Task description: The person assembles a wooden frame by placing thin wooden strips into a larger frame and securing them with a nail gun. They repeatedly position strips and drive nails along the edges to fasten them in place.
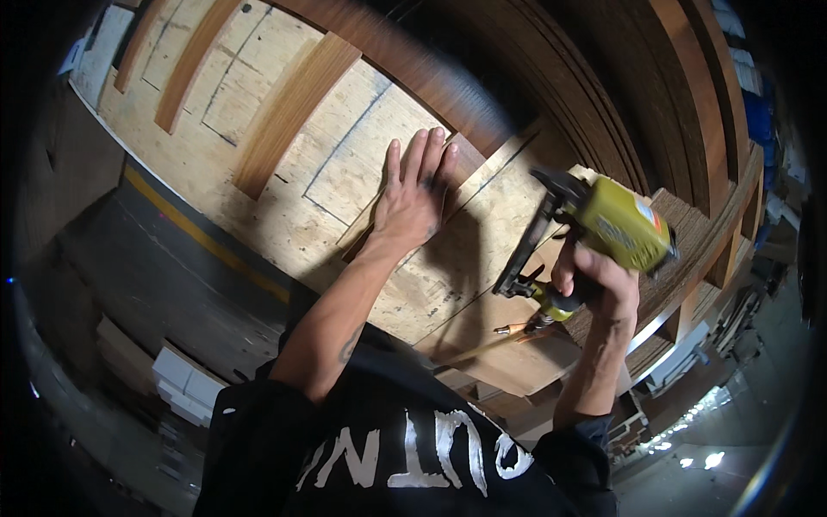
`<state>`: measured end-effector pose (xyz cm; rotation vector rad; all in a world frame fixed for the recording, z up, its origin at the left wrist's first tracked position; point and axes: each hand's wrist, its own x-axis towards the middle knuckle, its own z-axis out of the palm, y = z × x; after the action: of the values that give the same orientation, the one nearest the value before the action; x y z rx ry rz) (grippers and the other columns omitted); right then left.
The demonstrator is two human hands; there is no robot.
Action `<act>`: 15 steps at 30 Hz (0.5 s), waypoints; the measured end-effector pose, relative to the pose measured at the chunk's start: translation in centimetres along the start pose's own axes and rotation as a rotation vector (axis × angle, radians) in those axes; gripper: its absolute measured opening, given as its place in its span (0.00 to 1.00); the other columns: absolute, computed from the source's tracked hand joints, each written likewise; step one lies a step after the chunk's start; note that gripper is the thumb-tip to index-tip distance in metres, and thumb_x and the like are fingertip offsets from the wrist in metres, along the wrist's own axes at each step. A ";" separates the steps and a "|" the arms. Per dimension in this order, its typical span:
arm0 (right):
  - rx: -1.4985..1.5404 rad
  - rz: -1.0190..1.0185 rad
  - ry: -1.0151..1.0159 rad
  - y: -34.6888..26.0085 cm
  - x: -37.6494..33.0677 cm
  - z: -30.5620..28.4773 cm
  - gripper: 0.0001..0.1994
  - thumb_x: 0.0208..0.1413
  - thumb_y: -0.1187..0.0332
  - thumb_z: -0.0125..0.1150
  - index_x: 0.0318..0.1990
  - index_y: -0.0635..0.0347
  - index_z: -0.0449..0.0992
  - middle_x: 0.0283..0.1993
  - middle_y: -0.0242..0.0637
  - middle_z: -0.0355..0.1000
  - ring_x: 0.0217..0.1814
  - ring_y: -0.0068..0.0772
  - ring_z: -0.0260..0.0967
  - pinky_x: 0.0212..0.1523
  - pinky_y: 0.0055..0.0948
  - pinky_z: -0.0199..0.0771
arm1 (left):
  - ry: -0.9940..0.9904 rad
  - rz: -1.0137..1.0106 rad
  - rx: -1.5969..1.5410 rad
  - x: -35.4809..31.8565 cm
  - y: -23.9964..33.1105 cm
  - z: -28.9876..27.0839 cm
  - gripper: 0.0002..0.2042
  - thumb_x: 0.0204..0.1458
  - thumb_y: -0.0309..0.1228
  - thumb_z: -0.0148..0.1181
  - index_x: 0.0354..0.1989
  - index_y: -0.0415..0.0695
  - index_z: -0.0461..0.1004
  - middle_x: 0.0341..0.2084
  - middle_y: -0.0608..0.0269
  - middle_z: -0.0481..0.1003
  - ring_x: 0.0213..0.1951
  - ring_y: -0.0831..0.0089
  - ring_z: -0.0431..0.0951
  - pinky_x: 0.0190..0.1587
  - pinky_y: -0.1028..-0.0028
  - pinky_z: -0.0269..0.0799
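Note:
My left hand (pixel 413 198) lies flat with its fingers stretched out, pressing on a wooden strip (pixel 469 158) that is mostly hidden beneath it. The strip rests on a pale plywood board (pixel 345 168) marked with dark lines. In my right hand (pixel 610 284) is a yellow-green pneumatic stapler or nail gun (pixel 624 226), gripped by its handle. It is raised to the right of the left hand, apart from the strip, with its black magazine facing left. A hose fitting (pixel 517 328) shows below the handle.
Other brown wooden strips (pixel 297 112) lie across the plywood at the upper left, meeting a long dark board (pixel 405 60). Stacked dark wood panels (pixel 594 95) rise at the upper right. A yellow floor line (pixel 202 233) runs beyond the board's left edge. White boxes (pixel 188 383) stand lower left.

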<state>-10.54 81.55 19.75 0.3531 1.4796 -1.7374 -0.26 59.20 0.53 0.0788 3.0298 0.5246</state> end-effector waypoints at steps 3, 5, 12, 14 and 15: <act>-0.749 0.050 0.212 -0.4 3.1 2.3 0.17 0.54 0.69 0.69 0.47 0.70 0.76 0.31 0.43 0.79 0.29 0.34 0.78 0.32 0.30 0.80 | -0.111 -0.009 -0.012 0.1 -0.1 0.0 0.38 0.61 0.37 0.52 0.77 0.39 0.42 0.77 0.41 0.39 0.77 0.44 0.37 0.74 0.36 0.29; -1.118 -0.175 0.128 1.9 5.4 2.8 0.22 0.52 0.65 0.73 0.50 0.69 0.76 0.36 0.47 0.82 0.36 0.42 0.83 0.41 0.36 0.85 | -0.199 0.006 0.045 0.1 -0.2 0.0 0.41 0.60 0.31 0.52 0.78 0.39 0.37 0.77 0.40 0.35 0.78 0.44 0.32 0.74 0.35 0.25; -1.133 0.027 0.120 4.0 7.4 2.3 0.10 0.50 0.69 0.70 0.37 0.65 0.82 0.30 0.44 0.81 0.30 0.38 0.81 0.36 0.34 0.80 | -0.254 -0.044 -0.212 0.1 -0.3 0.3 0.43 0.58 0.36 0.52 0.78 0.42 0.35 0.78 0.43 0.30 0.78 0.45 0.26 0.73 0.35 0.19; -1.161 0.029 0.128 4.4 7.5 2.3 0.09 0.50 0.69 0.70 0.37 0.65 0.82 0.30 0.44 0.81 0.30 0.38 0.81 0.35 0.34 0.80 | -0.288 -0.043 -0.137 0.0 -0.3 0.1 0.43 0.60 0.41 0.51 0.79 0.43 0.35 0.78 0.44 0.30 0.78 0.46 0.26 0.73 0.35 0.19; -1.175 0.030 0.134 4.5 7.5 2.3 0.09 0.51 0.69 0.70 0.36 0.65 0.82 0.29 0.44 0.81 0.29 0.37 0.81 0.35 0.33 0.80 | -0.307 -0.047 -0.166 0.0 -0.4 0.1 0.43 0.60 0.42 0.51 0.79 0.44 0.35 0.78 0.44 0.30 0.78 0.46 0.26 0.73 0.35 0.18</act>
<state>-11.40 76.54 12.29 -0.1428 2.2696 -0.5913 -0.31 58.91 0.30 0.0715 2.6740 0.6871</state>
